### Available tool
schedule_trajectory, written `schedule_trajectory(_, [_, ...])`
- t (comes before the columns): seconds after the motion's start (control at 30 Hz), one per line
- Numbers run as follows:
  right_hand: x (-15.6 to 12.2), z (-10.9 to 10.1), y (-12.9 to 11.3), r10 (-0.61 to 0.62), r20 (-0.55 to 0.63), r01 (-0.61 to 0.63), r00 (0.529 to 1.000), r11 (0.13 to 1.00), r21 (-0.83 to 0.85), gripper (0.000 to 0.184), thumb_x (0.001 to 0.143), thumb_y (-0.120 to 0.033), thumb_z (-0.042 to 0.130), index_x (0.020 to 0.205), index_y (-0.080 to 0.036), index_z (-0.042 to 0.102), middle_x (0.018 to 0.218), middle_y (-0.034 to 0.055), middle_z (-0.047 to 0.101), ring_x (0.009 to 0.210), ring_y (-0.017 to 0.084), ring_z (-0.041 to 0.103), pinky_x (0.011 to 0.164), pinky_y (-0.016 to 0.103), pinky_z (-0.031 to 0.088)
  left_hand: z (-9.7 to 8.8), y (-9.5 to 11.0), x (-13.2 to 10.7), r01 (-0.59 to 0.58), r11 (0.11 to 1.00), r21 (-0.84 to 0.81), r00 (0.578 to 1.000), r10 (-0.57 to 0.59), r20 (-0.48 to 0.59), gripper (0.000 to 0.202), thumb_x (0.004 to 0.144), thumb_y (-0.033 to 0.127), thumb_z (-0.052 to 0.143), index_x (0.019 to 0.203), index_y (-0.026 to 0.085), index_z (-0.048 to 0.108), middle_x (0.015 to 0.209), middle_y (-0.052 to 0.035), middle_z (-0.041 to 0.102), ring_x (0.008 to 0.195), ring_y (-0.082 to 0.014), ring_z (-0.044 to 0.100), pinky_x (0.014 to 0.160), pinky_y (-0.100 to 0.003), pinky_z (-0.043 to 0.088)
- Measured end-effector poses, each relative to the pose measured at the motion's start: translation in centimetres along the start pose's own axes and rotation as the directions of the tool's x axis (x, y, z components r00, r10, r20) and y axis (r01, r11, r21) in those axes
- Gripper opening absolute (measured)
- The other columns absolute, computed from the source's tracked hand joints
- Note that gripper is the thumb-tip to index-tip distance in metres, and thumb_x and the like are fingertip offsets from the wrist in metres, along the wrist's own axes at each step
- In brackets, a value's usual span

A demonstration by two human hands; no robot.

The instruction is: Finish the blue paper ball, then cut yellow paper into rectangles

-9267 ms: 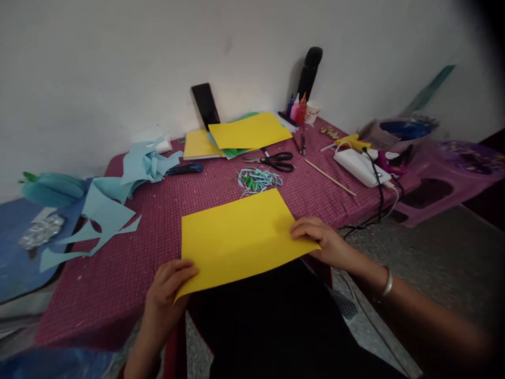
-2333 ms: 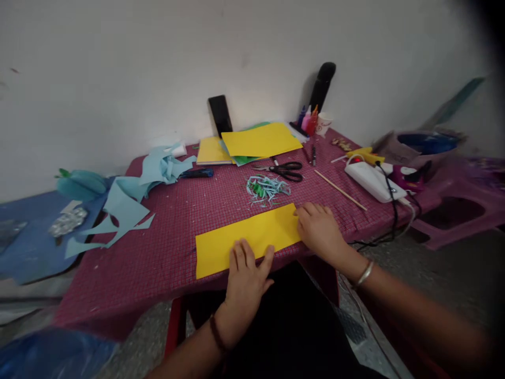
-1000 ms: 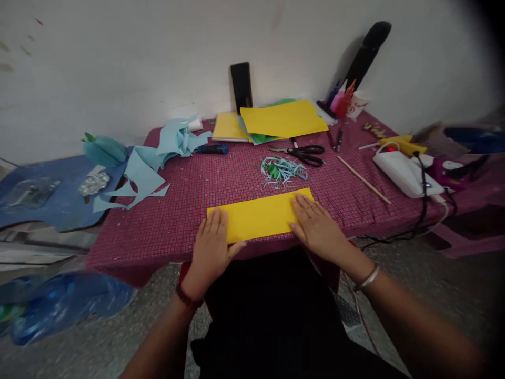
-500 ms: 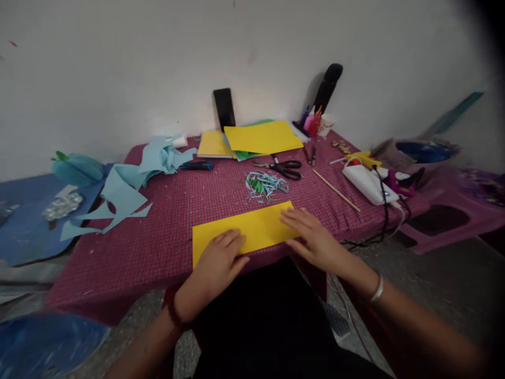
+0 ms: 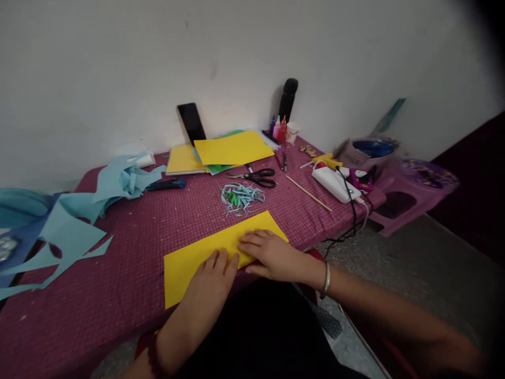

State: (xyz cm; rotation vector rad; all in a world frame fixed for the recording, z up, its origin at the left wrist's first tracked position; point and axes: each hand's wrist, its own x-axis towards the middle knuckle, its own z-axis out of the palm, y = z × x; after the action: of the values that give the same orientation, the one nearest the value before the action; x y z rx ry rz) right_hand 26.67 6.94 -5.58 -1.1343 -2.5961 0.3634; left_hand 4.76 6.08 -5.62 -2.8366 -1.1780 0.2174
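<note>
Head view: what are the two hands doing?

Both lie opened on a yellow sheet, palms down, and neither is closed around anything. The left hand rests its fingers near the close edge of the sheet. The right hand covers part of the sheet's right half, fingers slightly bent, just beside the left hand.

And where is this sheet?

It lies at the near edge of the table, on a red checked tablecloth. Just beyond it is a tangle of paper strips, blue and green, and behind this the black-handled scissors. To the right lies a thin wooden stick; to the left, cut blue paper.

What of the room?

A phone leans on the pale wall, behind a pile of coloured paper. On the right, past a white device with cables, stands a pink stool on the grey floor.

Which parts are difficult to see?

The left thumb is hidden. I cannot tell whether the sheet is double. A round teal object and a silvery lump are cut by the left border, and the upper right corner is dark.
</note>
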Motion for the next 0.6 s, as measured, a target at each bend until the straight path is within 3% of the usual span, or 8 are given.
schedule_trajectory(0.1, [0.6,-0.1,-0.9,0.024,0.002,-0.024,1.000,0.999,-0.047,0.048,0.087,-0.043,0.060,0.125,-0.014,0.057,0.131,0.0133,0.058,0.122,0.026,0.050,0.104,0.045,0.038,-0.1,0.5,0.1,-0.003,0.999,-0.052,0.999,0.002,-0.034,0.047,0.086,0.008,0.044,0.132,0.013,0.049,0.134,-0.0147,0.056,0.121,-0.0291,0.054,0.097,-0.045,0.049])
schedule_trajectory(0.27, [1.5,0.3,-1.2,0.032,0.004,-0.031,0.999,0.992,-0.126,0.028,0.094,-0.029,0.050,0.115,-0.014,0.060,0.119,0.0135,0.063,0.113,0.023,0.055,0.096,0.041,0.045,-0.2,0.2,0.3,0.055,0.989,-0.134,0.996,-0.065,-0.068,0.036,0.093,0.027,0.045,0.124,0.011,0.055,0.127,-0.0154,0.060,0.114,-0.0283,0.058,0.095,-0.045,0.050])
schedule_trajectory(0.47, [1.1,-0.2,-0.7,-0.049,0.060,0.057,0.997,0.988,-0.140,0.037,0.090,-0.034,0.058,0.121,-0.014,0.058,0.123,0.0128,0.060,0.117,0.026,0.052,0.095,0.042,0.045,-0.4,0.7,0.6,-0.015,0.999,0.043,1.000,0.014,0.015,0.038,0.088,0.009,0.044,0.125,0.010,0.055,0.124,-0.0182,0.059,0.114,-0.0309,0.057,0.088,-0.043,0.052])
schedule_trajectory(0.6, [1.2,-0.7,-0.9,-0.047,0.092,0.060,0.995,0.986,-0.153,0.032,0.091,-0.032,0.056,0.118,-0.014,0.059,0.119,0.0140,0.061,0.115,0.025,0.053,0.093,0.041,0.046,-1.3,1.2,0.8,-0.077,0.986,0.148,0.996,0.069,0.058,0.045,0.084,0.001,0.038,0.126,0.009,0.054,0.120,-0.0197,0.060,0.105,-0.0294,0.060,0.079,-0.040,0.055])
